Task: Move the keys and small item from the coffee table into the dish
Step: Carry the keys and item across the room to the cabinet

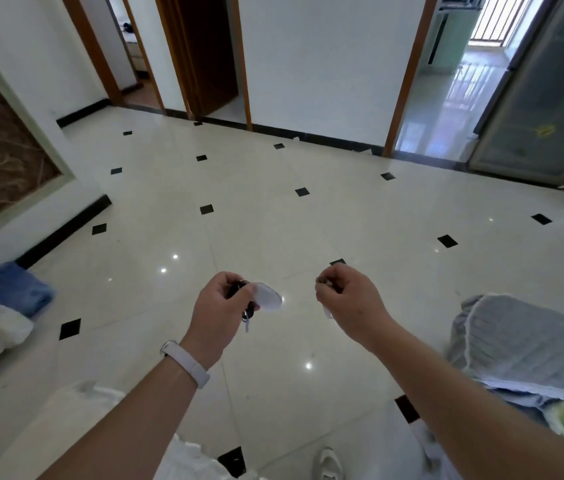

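Wide cream tiled floor [273, 209] with small black diamond insets, filling most of the view; doorways beyond; grey quilted cover [530, 344] at the right edge, blue and white bedding [3, 299] at the left. No bench and no dish anywhere in sight — so which way the dish lies from the hands cannot be told, nor which arm is nearer to it.

Both forearms held out over bare floor, well apart from each other, a pale wristband [185, 362] on the left wrist.

Left hand [219, 308] curled closed around a bunch of keys [247, 315] — dark fob at the fingers, a white oval tag [268, 296] jutting right, one key dangling straight down below the fist.

Right hand [349, 299] pinched closed on a small item [322, 280], greyish, too small to name; a pale sliver showing under the palm.

Likely mid-carry, both things off the bench and in the air, drop-off not yet done.
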`<state>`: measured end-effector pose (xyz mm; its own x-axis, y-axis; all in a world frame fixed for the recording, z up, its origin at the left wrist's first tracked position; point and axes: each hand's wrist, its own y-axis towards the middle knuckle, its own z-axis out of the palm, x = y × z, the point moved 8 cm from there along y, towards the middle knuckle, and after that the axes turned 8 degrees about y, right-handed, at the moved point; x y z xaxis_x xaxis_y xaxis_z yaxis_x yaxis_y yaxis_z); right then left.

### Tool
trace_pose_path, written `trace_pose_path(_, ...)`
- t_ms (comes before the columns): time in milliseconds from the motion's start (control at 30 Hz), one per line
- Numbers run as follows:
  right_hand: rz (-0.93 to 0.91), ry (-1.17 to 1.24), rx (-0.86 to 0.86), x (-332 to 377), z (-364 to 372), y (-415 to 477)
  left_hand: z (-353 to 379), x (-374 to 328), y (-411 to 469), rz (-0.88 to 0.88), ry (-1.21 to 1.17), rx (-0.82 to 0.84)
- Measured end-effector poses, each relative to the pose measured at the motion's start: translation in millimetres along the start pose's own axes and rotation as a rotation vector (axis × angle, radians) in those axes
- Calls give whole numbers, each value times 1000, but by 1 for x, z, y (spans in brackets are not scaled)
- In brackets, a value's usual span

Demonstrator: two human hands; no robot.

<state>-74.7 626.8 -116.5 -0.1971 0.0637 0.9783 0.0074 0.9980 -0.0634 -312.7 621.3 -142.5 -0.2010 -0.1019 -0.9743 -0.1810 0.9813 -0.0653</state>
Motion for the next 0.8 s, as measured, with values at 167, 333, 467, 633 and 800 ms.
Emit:
trace_pose_path(167, -34, -21, 62, 6, -15, 65, 13, -15, 40, -4, 14, -98)
trace_pose_path(333, -70, -22, 178, 19, 22, 110, -17, -22, 69, -23, 48, -218)
trace_pose_path(467, -83, -52, 259, 28, 68, 144, -53, -12, 85, -48, 11, -309)
trace_pose_path(633, -120, -137, 389, 39, 139, 181, -106, 15, 117, -114, 47, -378)
trace_pose_path(800, -123, -161, 476, 57, 226, 233, -178, 38, 175, -131, 15, -463)
